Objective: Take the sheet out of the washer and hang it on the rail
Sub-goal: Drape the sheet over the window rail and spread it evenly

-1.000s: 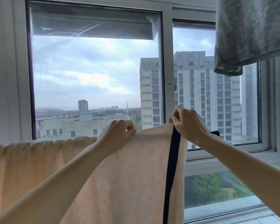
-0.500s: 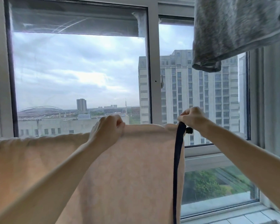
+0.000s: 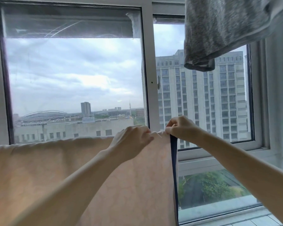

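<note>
A: Since half a second ago, what moved?
B: The left hand (image 3: pixel 132 141) slid right along the top fold – it's now just beside the right hand (image 3: pixel 180 128), where before a wide stretch of cloth lay between them. The black knob seen by the right hand earlier is hidden now.

A: Where's the sheet?
B: The sheet (image 3: pixel 55 173) hangs draped across the lower left and middle of the view, in front of the window (image 3: pixel 149 66). Peach-coloured, with a dark edge strip (image 3: pixel 174 160) running down its right side. The rail itself is covered by the fold, so I can't point at it.

A: Left fingers?
B: Curled closed over the top fold near the corner, pinching the cloth.

A: Right fingers?
B: Also closed – pinching the top right corner of the sheet, right where the dark strip starts. The two hands are near, almost touching, with a small bunch of cloth between them.

A: Anything else?
B: A grey cloth (image 3: pixel 222 30) hangs from above at the upper right, well apart from the sheet. Through the glass, a tall building (image 3: pixel 203 98) on the right and trees below.
</note>
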Available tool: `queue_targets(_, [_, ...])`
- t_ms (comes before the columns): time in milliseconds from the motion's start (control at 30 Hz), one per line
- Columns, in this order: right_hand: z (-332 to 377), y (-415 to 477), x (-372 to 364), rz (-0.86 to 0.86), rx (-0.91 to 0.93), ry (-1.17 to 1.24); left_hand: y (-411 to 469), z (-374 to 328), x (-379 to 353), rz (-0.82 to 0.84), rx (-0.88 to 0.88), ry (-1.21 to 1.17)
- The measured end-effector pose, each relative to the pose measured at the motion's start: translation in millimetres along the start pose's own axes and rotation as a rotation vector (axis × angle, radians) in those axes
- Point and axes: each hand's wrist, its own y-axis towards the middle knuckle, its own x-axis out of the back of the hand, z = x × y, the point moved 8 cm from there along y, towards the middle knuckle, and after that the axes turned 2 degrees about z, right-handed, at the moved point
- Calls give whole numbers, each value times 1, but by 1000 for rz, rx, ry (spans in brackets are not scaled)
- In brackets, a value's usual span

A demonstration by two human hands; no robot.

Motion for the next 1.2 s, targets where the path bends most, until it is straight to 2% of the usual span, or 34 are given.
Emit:
queue_targets(200, [-2, -4, -6, 70, 126, -92, 14, -28, -17, -19, -84, 29])
queue_targets(333, [-15, -9, 0, 32, 184, -91, 17, -27, -23, -80, -55, 40])
queue_targets(467, [-21, -10, 7, 54, 253, -76, 22, -15, -22, -20, -25, -53])
queue_targets(567, [-23, -15, 10, 8, 319, -120, 21, -2, -15, -24, 19, -177])
queue_targets(667, [-15, -21, -2, 5, 420, -224, 19, 2, -11, -70, 14, -169])
queue_targets(833, [10, -30, -2, -180, 576, -528, 21, 8, -9, -71, 1, -173])
queue_targets(967, [28, -32, -8, -218, 659, -691, 27, 21, -6, -60, 23, -238])
queue_targets(1067, [32, -26, -8, -238, 611, -566, 30, 29, -4, -62, 42, -265])
queue_targets(1200, [18, -4, -2, -248, 406, -141, 32, 32, -7, -37, 51, -291])
